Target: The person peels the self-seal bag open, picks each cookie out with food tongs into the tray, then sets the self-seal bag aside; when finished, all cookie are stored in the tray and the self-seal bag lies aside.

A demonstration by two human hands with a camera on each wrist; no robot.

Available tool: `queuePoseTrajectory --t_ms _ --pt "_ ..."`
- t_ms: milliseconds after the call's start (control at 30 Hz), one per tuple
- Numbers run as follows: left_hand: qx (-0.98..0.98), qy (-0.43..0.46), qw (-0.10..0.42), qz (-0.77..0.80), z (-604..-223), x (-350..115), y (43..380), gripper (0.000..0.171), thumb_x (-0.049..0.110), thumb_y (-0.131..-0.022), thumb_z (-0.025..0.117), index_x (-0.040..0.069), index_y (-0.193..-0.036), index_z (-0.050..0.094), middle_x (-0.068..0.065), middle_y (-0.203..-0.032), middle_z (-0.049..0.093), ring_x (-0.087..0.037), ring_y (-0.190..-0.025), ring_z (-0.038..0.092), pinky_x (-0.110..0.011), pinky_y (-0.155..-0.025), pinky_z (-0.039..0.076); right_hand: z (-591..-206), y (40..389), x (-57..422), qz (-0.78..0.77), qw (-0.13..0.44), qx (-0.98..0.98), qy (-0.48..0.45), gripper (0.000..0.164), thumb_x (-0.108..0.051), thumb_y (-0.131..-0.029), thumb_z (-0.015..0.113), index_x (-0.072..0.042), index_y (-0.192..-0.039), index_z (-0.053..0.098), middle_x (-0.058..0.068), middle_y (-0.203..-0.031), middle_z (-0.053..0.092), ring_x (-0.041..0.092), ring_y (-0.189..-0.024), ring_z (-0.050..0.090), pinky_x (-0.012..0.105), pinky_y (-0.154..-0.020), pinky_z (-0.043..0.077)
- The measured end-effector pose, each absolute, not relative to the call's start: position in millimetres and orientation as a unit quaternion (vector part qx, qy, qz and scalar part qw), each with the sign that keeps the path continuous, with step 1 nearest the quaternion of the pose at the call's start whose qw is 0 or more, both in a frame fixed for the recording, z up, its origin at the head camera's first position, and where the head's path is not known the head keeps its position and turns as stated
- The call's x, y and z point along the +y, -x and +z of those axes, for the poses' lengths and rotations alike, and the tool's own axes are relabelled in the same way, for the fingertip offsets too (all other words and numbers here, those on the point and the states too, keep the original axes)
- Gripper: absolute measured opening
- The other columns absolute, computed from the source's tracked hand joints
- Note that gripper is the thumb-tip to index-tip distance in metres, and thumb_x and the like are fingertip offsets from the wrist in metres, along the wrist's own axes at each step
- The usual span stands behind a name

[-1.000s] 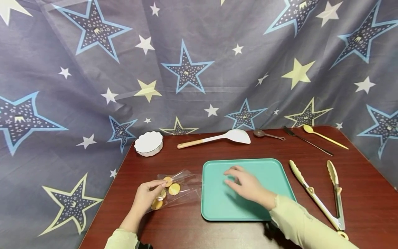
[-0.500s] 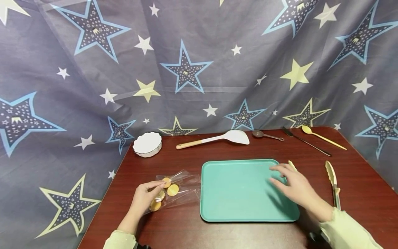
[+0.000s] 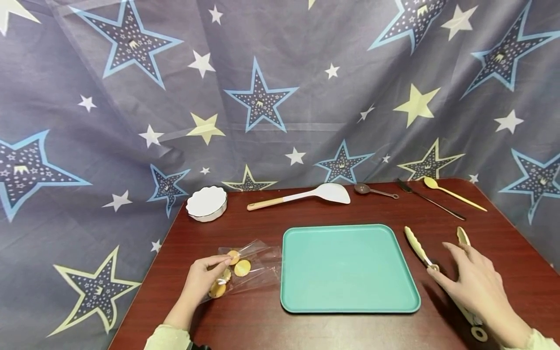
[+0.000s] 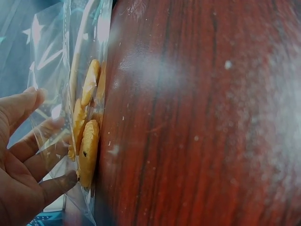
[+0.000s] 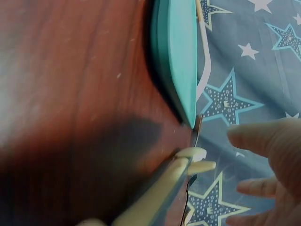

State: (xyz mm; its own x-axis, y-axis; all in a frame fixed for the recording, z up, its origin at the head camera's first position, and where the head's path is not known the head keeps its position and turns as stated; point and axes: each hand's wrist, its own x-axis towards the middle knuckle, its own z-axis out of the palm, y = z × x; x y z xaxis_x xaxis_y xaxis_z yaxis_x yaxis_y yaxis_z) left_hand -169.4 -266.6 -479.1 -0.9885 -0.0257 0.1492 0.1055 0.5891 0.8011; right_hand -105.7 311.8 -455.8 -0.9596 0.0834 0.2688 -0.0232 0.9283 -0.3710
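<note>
A clear plastic bag [image 3: 264, 262] with several round, golden biscuits [image 3: 242, 268] lies on the table left of the tray. At the bag's left side, my left hand [image 3: 201, 279] pinches the film between thumb and index finger. In the left wrist view its other fingers spread beside the biscuits [image 4: 88, 150]. My right hand [image 3: 474, 279] hovers over the tongs [image 3: 415, 245], thumb and fingers apart, holding nothing. It hides much of the tongs' right arm. The right wrist view shows the tongs [image 5: 155, 197] below the spread fingers [image 5: 256, 187].
A turquoise tray [image 3: 350, 270] lies mid-table between the hands. Along the back are a white fluted dish [image 3: 207, 204], a white turner [image 3: 330, 192], a brown measuring spoon [image 3: 363, 188], a thin dark utensil [image 3: 430, 198] and a yellow spoon [image 3: 455, 192]. A starry cloth [image 3: 271, 43] hangs behind.
My right hand has moved rightward from above the tray to above the tongs. My left hand stays at the bag, still pinching it.
</note>
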Motion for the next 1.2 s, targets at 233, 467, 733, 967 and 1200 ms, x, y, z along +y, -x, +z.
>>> queuePoseTrajectory --t_ms 233,467,733,967,1200 --pt "-0.890 0.014 0.073 -0.450 -481 -267 169 0.014 0.017 -0.086 0.076 0.013 -0.099 0.079 0.002 -0.099 0.074 -0.017 -0.106 0.065 -0.029 -0.093 0.049 -462 96 325 0.158 0.068 -0.981 0.087 0.127 -0.063 -0.075 0.073 0.004 -0.152 -0.002 0.045 -0.125 0.026 0.067 -0.091 0.040 0.071 -0.062 0.038" --pt "-0.890 0.012 0.071 -0.451 -480 -267 168 0.015 0.019 -0.087 0.075 0.013 -0.100 0.079 0.002 -0.100 0.074 -0.017 -0.107 0.064 -0.032 -0.094 0.049 -472 91 332 0.163 0.017 -0.982 0.095 0.135 -0.060 -0.070 0.079 0.017 -0.144 -0.003 0.050 -0.106 0.034 0.065 -0.083 0.046 0.065 -0.062 0.042" --pt "-0.890 0.019 0.083 -0.448 -479 -266 167 0.014 0.016 -0.086 0.075 0.010 -0.099 0.078 -0.002 -0.099 0.074 -0.019 -0.104 0.066 -0.038 -0.093 0.050 -478 94 341 0.174 -0.051 -0.978 0.105 0.143 -0.063 -0.065 0.080 0.023 -0.136 -0.009 0.052 -0.101 0.036 0.064 -0.089 0.048 0.065 -0.068 0.043" --pt "-0.888 0.012 0.074 -0.453 -478 -267 168 0.015 0.017 -0.086 0.075 0.012 -0.100 0.078 0.000 -0.099 0.074 -0.015 -0.104 0.066 -0.026 -0.090 0.049 -476 93 343 0.191 -0.049 -0.974 0.110 0.120 -0.050 -0.066 0.084 0.025 -0.122 0.008 0.044 -0.088 0.042 0.058 -0.082 0.051 0.061 -0.063 0.044" --pt "-0.888 0.006 0.065 -0.456 -478 -267 168 0.015 0.016 -0.087 0.075 0.011 -0.101 0.078 0.000 -0.100 0.074 -0.017 -0.105 0.065 -0.025 -0.090 0.049 -468 93 351 0.214 -0.039 -0.973 0.076 0.086 -0.041 -0.081 0.075 0.025 -0.115 0.032 0.034 -0.087 0.048 0.048 -0.084 0.049 0.055 -0.062 0.045"
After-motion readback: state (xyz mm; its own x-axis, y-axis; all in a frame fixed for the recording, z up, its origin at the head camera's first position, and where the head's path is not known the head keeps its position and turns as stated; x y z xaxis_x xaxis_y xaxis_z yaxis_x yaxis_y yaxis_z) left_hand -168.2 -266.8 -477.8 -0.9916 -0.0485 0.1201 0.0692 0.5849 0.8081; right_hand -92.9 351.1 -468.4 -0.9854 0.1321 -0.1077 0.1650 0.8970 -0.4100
